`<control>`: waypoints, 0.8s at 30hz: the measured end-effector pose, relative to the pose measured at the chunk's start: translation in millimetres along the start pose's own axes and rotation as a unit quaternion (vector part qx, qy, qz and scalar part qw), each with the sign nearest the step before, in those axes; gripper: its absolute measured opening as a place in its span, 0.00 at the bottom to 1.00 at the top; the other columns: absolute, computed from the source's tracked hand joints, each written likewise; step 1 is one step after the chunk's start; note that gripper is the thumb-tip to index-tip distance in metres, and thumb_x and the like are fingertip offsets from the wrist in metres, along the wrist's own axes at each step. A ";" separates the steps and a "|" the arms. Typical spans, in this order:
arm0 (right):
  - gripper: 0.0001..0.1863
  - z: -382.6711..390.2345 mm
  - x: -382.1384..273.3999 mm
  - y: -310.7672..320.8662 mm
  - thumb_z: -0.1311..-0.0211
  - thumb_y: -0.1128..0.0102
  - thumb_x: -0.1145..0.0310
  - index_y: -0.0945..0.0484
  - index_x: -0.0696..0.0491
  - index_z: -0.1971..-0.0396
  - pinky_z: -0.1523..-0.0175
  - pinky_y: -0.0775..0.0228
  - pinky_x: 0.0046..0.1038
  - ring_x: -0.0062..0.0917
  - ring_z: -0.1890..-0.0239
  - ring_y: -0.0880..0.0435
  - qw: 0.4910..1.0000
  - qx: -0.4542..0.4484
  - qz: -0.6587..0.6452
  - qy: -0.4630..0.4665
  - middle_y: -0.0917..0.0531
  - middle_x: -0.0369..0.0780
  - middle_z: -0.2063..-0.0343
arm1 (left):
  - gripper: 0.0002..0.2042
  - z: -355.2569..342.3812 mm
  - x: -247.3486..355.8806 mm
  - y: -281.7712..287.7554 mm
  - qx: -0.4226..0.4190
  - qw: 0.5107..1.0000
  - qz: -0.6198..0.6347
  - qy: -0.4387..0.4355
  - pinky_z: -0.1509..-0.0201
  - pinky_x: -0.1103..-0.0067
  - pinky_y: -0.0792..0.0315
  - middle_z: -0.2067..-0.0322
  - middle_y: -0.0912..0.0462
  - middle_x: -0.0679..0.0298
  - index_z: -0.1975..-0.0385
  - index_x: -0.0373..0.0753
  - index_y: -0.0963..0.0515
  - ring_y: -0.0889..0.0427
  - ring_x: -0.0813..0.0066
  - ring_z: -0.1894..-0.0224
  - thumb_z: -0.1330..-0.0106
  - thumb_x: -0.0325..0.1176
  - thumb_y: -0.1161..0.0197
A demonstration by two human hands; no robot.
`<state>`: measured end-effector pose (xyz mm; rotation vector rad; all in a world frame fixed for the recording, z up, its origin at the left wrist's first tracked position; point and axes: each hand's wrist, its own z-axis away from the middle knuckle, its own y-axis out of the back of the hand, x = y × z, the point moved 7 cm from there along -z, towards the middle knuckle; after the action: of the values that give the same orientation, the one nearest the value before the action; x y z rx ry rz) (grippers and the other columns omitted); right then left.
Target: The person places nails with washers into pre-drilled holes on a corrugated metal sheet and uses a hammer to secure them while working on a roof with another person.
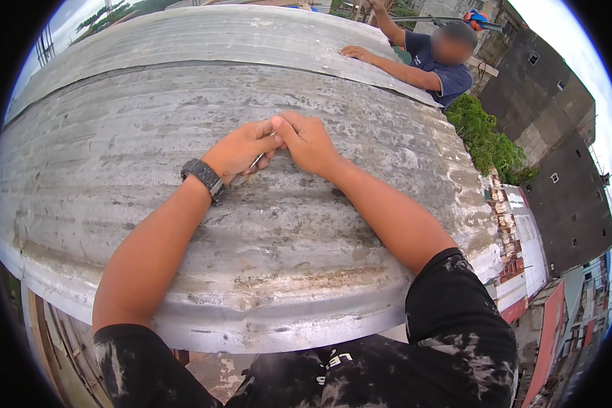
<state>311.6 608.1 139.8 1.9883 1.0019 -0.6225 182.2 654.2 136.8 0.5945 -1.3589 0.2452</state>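
Corrugated grey roof sheet (299,234) fills most of our view, stained and scuffed, near edge just in front of our black shirt (462,340); second sheet (204,41) runs along its far edge. Our hands meet over the middle of the sheet, somewhat closer to its far edge. Left hand (246,146), black wristwatch (204,178) on the wrist, pinches a slim metal piece (256,161) between thumb and curled fingers; piece slants, mostly covered, exact kind unclear. Right hand (309,144) sits just right of it, fingers bent in, thumb against the left fingertips; whether it pinches anything, we cannot tell. Beyond the far right corner, a co-worker (452,78) in dark blue rests one hand on the second sheet. Green foliage (483,136) and a dark building (547,88) stand past the right edge.
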 end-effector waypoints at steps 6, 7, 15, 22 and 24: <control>0.24 -0.6 0.2 0.6 0.19 0.49 0.51 0.18 0.57 0.66 0.63 0.26 0.36 0.35 0.73 0.17 1.000 -0.003 0.019 0.006 0.16 0.45 0.75 | 0.12 -0.9 -0.9 0.2 0.005 1.000 -0.004 0.001 0.84 0.89 0.40 0.73 0.25 0.72 0.55 0.40 0.23 0.27 0.89 0.77 0.18 0.43 0.43; 0.24 -0.4 -0.3 1.0 0.19 0.49 0.51 0.18 0.57 0.65 0.63 0.26 0.36 0.35 0.73 0.17 1.000 -0.003 0.019 0.006 0.16 0.45 0.75 | 0.11 -1.5 -1.3 -0.2 0.002 1.000 -0.002 -0.001 0.84 0.89 0.40 0.73 0.25 0.72 0.55 0.40 0.23 0.27 0.89 0.77 0.18 0.42 0.43; 0.24 0.3 -1.7 1.9 0.20 0.48 0.51 0.18 0.57 0.65 0.63 0.27 0.36 0.38 0.72 0.16 1.000 0.002 -0.004 0.004 0.16 0.47 0.75 | 0.11 -1.8 -0.7 -0.7 -0.007 1.000 -0.002 0.001 0.85 0.89 0.40 0.74 0.26 0.73 0.55 0.41 0.23 0.27 0.90 0.78 0.19 0.42 0.43; 0.24 0.7 -1.5 2.5 0.20 0.48 0.51 0.18 0.57 0.65 0.64 0.27 0.37 0.39 0.72 0.16 1.000 0.000 0.004 0.010 0.15 0.47 0.75 | 0.11 -2.3 0.1 -1.3 -0.008 1.000 -0.004 -0.003 0.85 0.89 0.39 0.74 0.26 0.73 0.54 0.41 0.23 0.27 0.90 0.78 0.19 0.42 0.42; 0.23 0.7 -3.0 2.7 0.20 0.48 0.51 0.18 0.57 0.65 0.64 0.26 0.37 0.38 0.72 0.16 1.000 0.003 0.001 0.015 0.15 0.47 0.75 | 0.11 -1.6 1.2 -1.7 -0.007 1.000 -0.007 -0.002 0.84 0.89 0.39 0.74 0.26 0.73 0.54 0.41 0.23 0.27 0.90 0.78 0.19 0.42 0.42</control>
<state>312.1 605.2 142.7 2.0087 1.0181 -0.5972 184.6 653.5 137.4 0.5931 -1.3599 0.2242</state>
